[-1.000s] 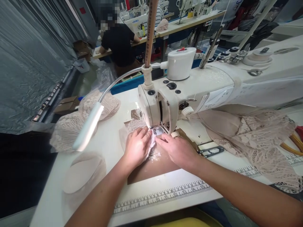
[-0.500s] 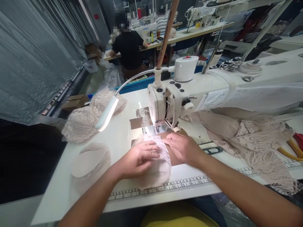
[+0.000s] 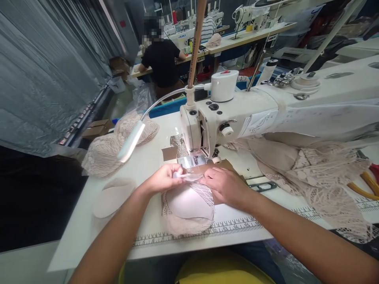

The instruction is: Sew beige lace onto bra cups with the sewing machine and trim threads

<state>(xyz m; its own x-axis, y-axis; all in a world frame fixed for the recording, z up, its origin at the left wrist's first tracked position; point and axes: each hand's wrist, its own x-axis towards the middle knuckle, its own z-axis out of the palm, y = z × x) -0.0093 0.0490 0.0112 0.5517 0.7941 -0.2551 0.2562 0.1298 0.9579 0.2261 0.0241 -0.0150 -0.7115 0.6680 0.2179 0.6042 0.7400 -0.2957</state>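
A pale foam bra cup (image 3: pixel 189 205) wrapped in beige lace lies on the white sewing table (image 3: pixel 148 165), just in front of the sewing machine (image 3: pixel 237 110). My left hand (image 3: pixel 162 178) pinches the lace edge at the cup's top left. My right hand (image 3: pixel 226 185) presses on the cup's right side, fingers on the lace. Both hands sit close below the presser foot (image 3: pixel 197 157), which stands over a brown paper patch.
A pile of lace cups (image 3: pixel 118 146) lies at the far left under the gooseneck lamp (image 3: pixel 132 141). A loose foam cup (image 3: pixel 111 197) rests near left. Lace fabric (image 3: pixel 325 177) heaps at right beside thread snips (image 3: pixel 263 185). A person in black works at a bench behind.
The cup has come away from the needle toward me. My left hand lifted from flat on the lace to pinching its edge, baring the foam cup. The view shifted slightly.
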